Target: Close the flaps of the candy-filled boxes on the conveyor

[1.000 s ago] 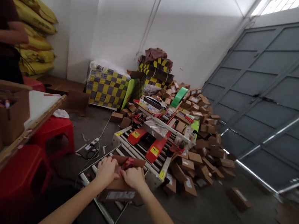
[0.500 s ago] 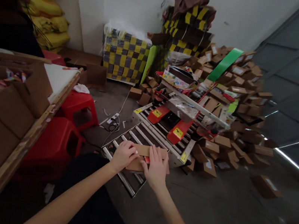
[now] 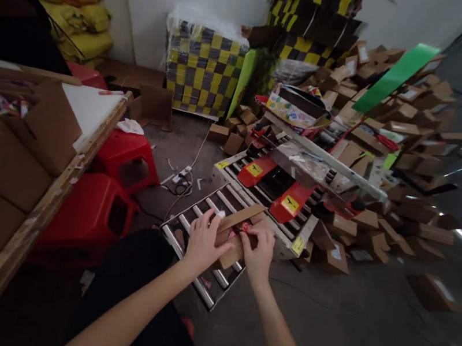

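A small cardboard box (image 3: 233, 250) rests on the metal roller conveyor (image 3: 218, 199), with one long flap (image 3: 242, 217) raised at a slant. My left hand (image 3: 204, 244) wraps round the box's left side, thumb reaching across its near side. A white patch covers one of its fingertips. At the box's right end, my right hand (image 3: 260, 252) has its fingers pinched on a small red item (image 3: 245, 227) at the opening. Something pink shows inside, mostly hidden by the flap and my fingers.
Ahead stands a carton sealing machine (image 3: 275, 186) with red guides and green tape (image 3: 397, 76). Brown boxes (image 3: 415, 120) are heaped behind and right. At left are red stools (image 3: 88, 215), a wood-edged table (image 3: 91, 139) with open cartons, and a person (image 3: 14, 16).
The flap now stands up at an angle, where it lay flat under my hands. My right hand has gone from flat on top to pinching the red item. The view has shifted slightly.
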`<action>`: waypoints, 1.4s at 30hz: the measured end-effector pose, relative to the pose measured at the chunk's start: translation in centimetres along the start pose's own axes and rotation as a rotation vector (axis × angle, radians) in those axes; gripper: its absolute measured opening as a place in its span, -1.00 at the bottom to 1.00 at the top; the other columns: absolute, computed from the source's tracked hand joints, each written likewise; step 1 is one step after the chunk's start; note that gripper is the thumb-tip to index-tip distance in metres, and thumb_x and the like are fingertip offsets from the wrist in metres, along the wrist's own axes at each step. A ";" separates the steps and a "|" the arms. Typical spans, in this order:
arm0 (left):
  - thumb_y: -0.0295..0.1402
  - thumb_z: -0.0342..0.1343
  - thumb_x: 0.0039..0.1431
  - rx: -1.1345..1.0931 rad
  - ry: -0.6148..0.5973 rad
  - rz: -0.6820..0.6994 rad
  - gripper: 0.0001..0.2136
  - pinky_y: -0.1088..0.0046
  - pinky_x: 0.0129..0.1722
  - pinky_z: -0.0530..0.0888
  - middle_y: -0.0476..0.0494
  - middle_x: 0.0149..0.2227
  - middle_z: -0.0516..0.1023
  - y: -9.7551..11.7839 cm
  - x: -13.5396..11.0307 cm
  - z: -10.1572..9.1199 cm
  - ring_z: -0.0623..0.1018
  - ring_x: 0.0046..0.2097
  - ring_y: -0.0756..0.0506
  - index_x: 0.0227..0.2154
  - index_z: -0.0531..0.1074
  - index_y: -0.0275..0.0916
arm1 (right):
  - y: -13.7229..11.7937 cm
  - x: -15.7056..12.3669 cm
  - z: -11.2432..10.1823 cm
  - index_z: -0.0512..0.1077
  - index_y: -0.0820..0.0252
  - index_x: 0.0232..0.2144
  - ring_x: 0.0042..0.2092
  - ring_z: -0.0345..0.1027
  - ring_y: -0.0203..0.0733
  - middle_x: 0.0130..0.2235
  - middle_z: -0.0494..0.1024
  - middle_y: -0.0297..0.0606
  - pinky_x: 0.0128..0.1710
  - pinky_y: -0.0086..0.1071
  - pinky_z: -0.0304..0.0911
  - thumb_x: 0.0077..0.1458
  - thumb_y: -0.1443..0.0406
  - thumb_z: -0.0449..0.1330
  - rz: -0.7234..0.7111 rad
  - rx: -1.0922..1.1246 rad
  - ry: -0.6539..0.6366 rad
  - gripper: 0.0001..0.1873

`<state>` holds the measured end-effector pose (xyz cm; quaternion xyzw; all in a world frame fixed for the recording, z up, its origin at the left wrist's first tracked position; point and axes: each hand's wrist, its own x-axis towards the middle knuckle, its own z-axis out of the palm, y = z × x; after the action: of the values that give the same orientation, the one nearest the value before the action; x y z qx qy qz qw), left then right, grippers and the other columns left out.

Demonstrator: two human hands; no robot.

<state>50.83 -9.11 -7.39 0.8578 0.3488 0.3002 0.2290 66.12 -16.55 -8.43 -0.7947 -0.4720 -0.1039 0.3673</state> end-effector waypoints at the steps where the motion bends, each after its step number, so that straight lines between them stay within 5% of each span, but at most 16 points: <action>1: -0.19 0.23 0.00 -0.061 -0.016 0.043 -0.38 0.12 0.04 0.29 -0.29 0.06 0.29 -0.3 0.1 0.0 0.31 0.07 -0.26 0.10 0.17 -0.25 | -0.2 0.1 0.0 0.44 0.21 -0.38 -0.21 0.28 -0.11 -0.33 0.44 -0.16 -0.15 -0.23 0.21 0.17 0.11 0.02 0.009 -0.018 -0.041 -0.67; 4: -0.25 0.19 0.07 -0.186 -0.050 0.134 -0.51 0.22 0.05 0.32 -0.19 0.04 0.35 -0.8 0.1 0.2 0.33 0.05 -0.18 0.06 0.24 -0.17 | -0.4 1.8 0.5 0.47 0.18 -0.54 -0.29 0.28 -0.13 -0.43 0.43 -0.20 -0.23 -0.25 0.17 0.13 0.23 0.08 0.020 -0.071 -0.149 -0.72; 10: -0.24 0.12 0.14 -0.055 -0.040 0.222 -0.75 0.18 0.02 0.32 -0.15 0.06 0.39 -0.7 -0.1 0.3 0.31 0.02 -0.19 -0.13 0.46 -0.14 | -0.1 3.8 0.1 0.51 0.19 -0.57 -0.24 0.31 -0.10 -0.38 0.47 -0.15 -0.20 -0.24 0.17 0.04 0.36 0.10 0.005 -0.108 -0.271 -0.76; 14: -0.24 0.04 0.20 0.061 -0.051 0.200 -0.80 0.20 -0.07 0.36 -0.10 0.03 0.43 -0.1 -0.1 0.2 0.32 -0.05 -0.18 -0.20 0.51 -0.11 | -0.5 0.1 -1.8 0.49 0.20 -0.17 -0.14 0.36 -0.14 -0.21 0.51 -0.14 -0.11 -0.28 0.26 0.17 0.23 0.00 0.017 0.007 -0.225 -0.68; 17: -0.24 -0.01 0.23 0.108 -0.126 0.148 -0.78 0.21 -0.11 0.37 -0.06 0.05 0.43 0.5 0.2 -0.4 0.32 -0.07 -0.18 -0.23 0.52 -0.11 | -2.1 -3.3 -2.1 0.17 0.24 0.17 0.14 0.19 -0.01 0.12 0.31 0.02 0.06 -0.10 0.17 0.18 0.08 -0.02 0.057 0.081 -0.142 -0.41; 21: -0.31 -0.06 0.24 -0.076 -0.252 0.056 -0.75 0.18 0.00 0.34 -0.08 0.05 0.43 0.0 1.0 -1.5 0.36 -0.03 -0.16 -0.30 0.54 -0.16 | -4.4 -5.3 -0.5 -0.05 0.21 0.27 0.31 -0.26 0.22 0.31 -0.08 0.05 0.16 0.24 -0.15 0.04 -0.05 0.09 -0.053 -0.068 -0.372 -0.14; 24: -0.34 -0.17 0.28 -0.448 -0.228 -0.066 -0.68 0.27 0.04 0.34 -0.14 -0.03 0.50 -1.5 1.1 -2.0 0.43 -0.03 -0.11 -0.22 0.51 -0.22 | -3.6 -3.4 1.1 -0.01 0.25 0.25 0.32 -0.27 0.18 0.31 -0.09 0.05 0.18 0.22 -0.18 0.01 -0.02 0.14 -0.098 -0.167 -0.418 -0.14; 28: -0.27 -0.09 0.24 -0.622 -0.098 -0.237 -0.72 0.38 -0.15 0.44 -0.16 -0.25 0.56 -3.4 -2.1 -3.7 0.52 -0.20 -0.08 -0.20 0.48 -0.27 | 0.2 4.2 1.4 0.20 0.34 0.14 0.25 -0.02 0.24 0.22 0.15 0.17 0.13 0.16 -0.01 -0.02 -0.03 0.16 -0.124 -0.147 -0.355 -0.21; 32: -0.32 0.01 0.19 -0.495 0.066 -0.233 -0.81 0.42 -0.15 0.45 -0.18 -0.21 0.53 -5.6 -8.9 -9.2 0.51 -0.15 -0.09 -0.26 0.49 -0.23 | 3.6 11.9 1.3 0.47 0.28 -0.15 0.14 0.17 0.30 0.01 0.38 0.28 0.03 0.15 0.04 -0.01 -0.18 -0.01 -0.113 0.002 -0.228 -0.29; 34: -0.33 0.01 0.18 -0.303 0.353 -0.332 -0.82 0.36 -0.09 0.42 -0.21 -0.17 0.51 -7.7 -12.7 -13.6 0.49 -0.10 -0.10 -0.22 0.46 -0.23 | 4.4 13.1 3.1 0.43 0.11 -0.07 0.25 -0.09 0.34 0.13 0.25 0.22 0.09 0.28 -0.26 -0.03 -0.21 -0.07 -0.095 0.050 -0.119 -0.29; 36: -0.29 0.04 0.15 -0.058 0.772 -0.540 -0.82 0.32 -0.09 0.41 -0.18 -0.22 0.48 -10.5 -16.6 -19.0 0.48 -0.14 -0.10 -0.24 0.40 -0.24 | 3.7 11.9 6.1 0.28 -0.01 0.10 0.31 -0.26 0.21 0.23 0.12 0.07 0.15 0.22 -0.36 -0.02 -0.20 -0.07 -0.122 0.095 0.009 -0.27; 39: -0.29 0.01 0.14 0.126 1.445 -0.841 -0.86 0.38 -0.24 0.42 -0.04 -0.36 0.41 -15.7 -22.0 -28.4 0.45 -0.34 -0.02 -0.32 0.29 -0.25 | -1.6 6.7 11.0 0.25 0.04 0.14 0.30 -0.17 0.18 0.21 0.15 0.12 0.19 0.15 -0.21 -0.01 -0.16 -0.03 -0.228 0.311 -0.168 -0.27; 40: -0.32 -0.05 0.18 0.086 1.567 -0.881 -0.89 0.42 -0.28 0.42 -0.01 -0.38 0.39 -17.4 -23.2 -31.4 0.43 -0.38 0.01 -0.32 0.27 -0.26 | -4.6 4.6 12.3 0.32 0.08 0.09 0.27 -0.08 0.21 0.17 0.22 0.17 0.18 0.15 -0.12 0.00 -0.14 -0.01 -0.260 0.404 -0.288 -0.31; 42: -0.39 -0.11 0.22 -0.050 1.524 -1.048 -0.88 0.47 -0.38 0.41 0.03 -0.46 0.34 -20.5 -24.0 -36.0 0.39 -0.46 0.04 -0.36 0.28 -0.30 | -12.2 0.5 13.8 0.39 0.18 0.01 0.21 0.07 0.22 0.10 0.31 0.16 0.14 0.14 0.01 0.02 -0.05 0.06 -0.297 0.602 -0.514 -0.40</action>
<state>3.24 -6.83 -2.53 0.1560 0.7421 0.6488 0.0627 53.84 -3.31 -12.05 -0.5756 -0.6668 0.1885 0.4342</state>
